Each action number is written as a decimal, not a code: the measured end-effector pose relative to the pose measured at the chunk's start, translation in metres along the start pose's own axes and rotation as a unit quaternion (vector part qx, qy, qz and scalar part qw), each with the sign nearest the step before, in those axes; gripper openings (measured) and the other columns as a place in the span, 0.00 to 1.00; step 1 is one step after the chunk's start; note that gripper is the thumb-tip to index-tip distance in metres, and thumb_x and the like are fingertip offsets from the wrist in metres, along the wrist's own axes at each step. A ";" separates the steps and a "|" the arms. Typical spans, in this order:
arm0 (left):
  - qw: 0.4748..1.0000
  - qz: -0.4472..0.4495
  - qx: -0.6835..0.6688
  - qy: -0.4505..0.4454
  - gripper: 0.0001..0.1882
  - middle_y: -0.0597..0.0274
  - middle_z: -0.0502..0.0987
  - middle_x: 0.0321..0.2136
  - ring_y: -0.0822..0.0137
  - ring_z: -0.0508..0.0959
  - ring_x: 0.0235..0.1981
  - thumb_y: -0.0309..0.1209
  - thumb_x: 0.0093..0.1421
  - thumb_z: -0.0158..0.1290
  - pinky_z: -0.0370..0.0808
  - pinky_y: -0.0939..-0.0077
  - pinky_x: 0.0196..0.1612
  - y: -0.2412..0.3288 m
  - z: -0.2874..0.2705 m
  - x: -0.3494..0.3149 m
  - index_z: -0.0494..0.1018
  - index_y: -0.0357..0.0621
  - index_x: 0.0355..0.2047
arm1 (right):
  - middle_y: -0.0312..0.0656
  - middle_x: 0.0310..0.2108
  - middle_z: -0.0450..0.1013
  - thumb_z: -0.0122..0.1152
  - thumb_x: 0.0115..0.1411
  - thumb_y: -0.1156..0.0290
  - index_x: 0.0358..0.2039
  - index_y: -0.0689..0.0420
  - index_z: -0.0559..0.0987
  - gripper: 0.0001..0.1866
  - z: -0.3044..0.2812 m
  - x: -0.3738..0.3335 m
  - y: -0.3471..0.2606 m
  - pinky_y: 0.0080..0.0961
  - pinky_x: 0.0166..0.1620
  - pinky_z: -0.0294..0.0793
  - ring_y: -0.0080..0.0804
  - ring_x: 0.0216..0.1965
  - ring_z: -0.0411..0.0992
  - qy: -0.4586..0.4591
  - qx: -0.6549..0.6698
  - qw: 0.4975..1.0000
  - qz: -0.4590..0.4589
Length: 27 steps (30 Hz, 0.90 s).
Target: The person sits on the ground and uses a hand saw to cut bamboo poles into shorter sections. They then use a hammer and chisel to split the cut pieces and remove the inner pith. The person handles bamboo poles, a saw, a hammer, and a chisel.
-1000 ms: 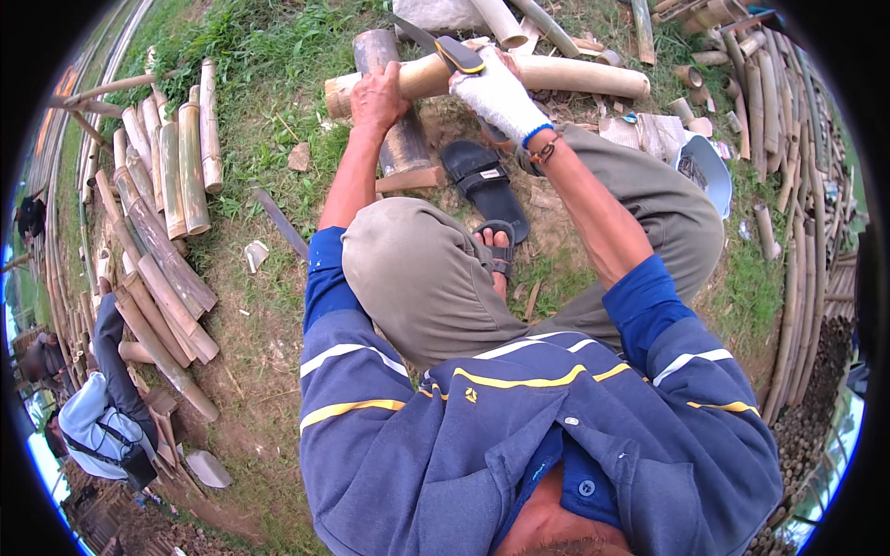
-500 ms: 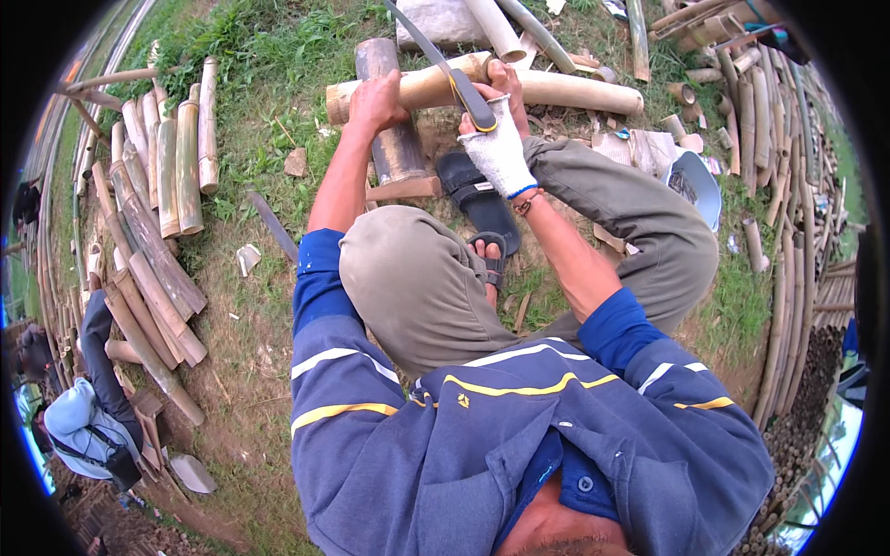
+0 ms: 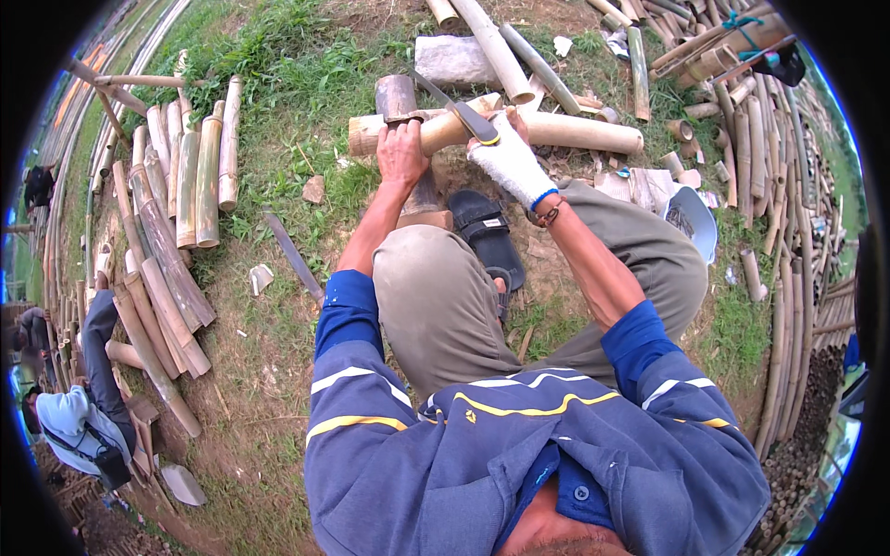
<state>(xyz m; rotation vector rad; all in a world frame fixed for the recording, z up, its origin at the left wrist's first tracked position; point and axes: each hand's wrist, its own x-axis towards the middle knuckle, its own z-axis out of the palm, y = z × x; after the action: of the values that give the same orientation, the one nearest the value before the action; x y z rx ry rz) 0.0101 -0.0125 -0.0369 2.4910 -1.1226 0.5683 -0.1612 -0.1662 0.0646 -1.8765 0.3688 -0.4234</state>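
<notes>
My left hand (image 3: 402, 156), bare, is closed around the left end of a short bamboo piece (image 3: 447, 132). That piece tilts up to the right, across a longer pale bamboo length (image 3: 584, 132). My right hand (image 3: 512, 167), in a white fingerless glove, is closed at the black and yellow handle of a handsaw (image 3: 477, 122). The saw's narrow dark blade points up and left, over the short piece; its teeth are too small to make out. A thick dark bamboo log (image 3: 397, 97) lies beneath the pieces, partly covered by my left hand.
A long blade (image 3: 293, 255) lies on the ground left of my knee. Cut bamboo is piled at left (image 3: 206, 185) and right (image 3: 756, 139). A grey stone block (image 3: 454, 61) sits beyond the work. A black sandal (image 3: 487, 239) and pale blue container (image 3: 693, 222) are near my legs. Another person (image 3: 83, 426) is at far left.
The view has shifted, so the scene sits lower. The short bamboo piece now tilts more steeply up to the right. The saw blade lies lower and flatter; both hands keep their holds.
</notes>
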 end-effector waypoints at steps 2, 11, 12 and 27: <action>1.000 0.009 0.003 -0.007 0.25 0.53 0.83 0.37 0.51 0.85 0.43 0.34 0.48 0.72 0.73 0.54 0.62 0.005 -0.012 0.002 0.75 0.48 0.46 | 0.43 0.42 0.80 0.70 0.65 0.65 0.54 0.62 0.74 0.23 -0.012 -0.007 -0.017 0.28 0.47 0.79 0.30 0.42 0.79 -0.001 -0.050 0.997 0.066; 0.989 0.001 0.015 -0.148 0.24 0.45 0.85 0.41 0.43 0.87 0.44 0.29 0.48 0.71 0.84 0.48 0.47 0.011 -0.023 0.044 0.73 0.43 0.44 | 0.42 0.49 0.77 0.68 0.63 0.74 0.60 0.59 0.75 0.25 -0.022 -0.001 0.012 0.31 0.54 0.78 0.30 0.48 0.77 0.076 0.039 0.996 -0.007; 0.985 0.011 0.011 -0.172 0.24 0.44 0.85 0.42 0.43 0.87 0.45 0.29 0.48 0.71 0.84 0.49 0.47 0.012 -0.023 0.050 0.73 0.43 0.44 | 0.43 0.50 0.76 0.68 0.62 0.75 0.60 0.59 0.75 0.25 -0.018 -0.001 0.023 0.33 0.56 0.77 0.32 0.50 0.76 0.116 0.005 0.991 -0.069; 0.990 0.091 0.111 -0.009 0.17 0.54 0.83 0.35 0.52 0.86 0.38 0.29 0.55 0.65 0.80 0.57 0.40 0.010 -0.003 0.030 0.75 0.47 0.45 | 0.37 0.32 0.77 0.65 0.69 0.68 0.61 0.57 0.72 0.23 -0.032 0.001 -0.034 0.24 0.29 0.78 0.23 0.24 0.74 0.022 0.099 0.991 0.089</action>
<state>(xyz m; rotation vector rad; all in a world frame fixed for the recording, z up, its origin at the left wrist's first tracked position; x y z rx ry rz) 0.0195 -0.0363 -0.0187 2.5985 -1.3704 0.7614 -0.1729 -0.1822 0.1064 -1.6283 0.5014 -0.3669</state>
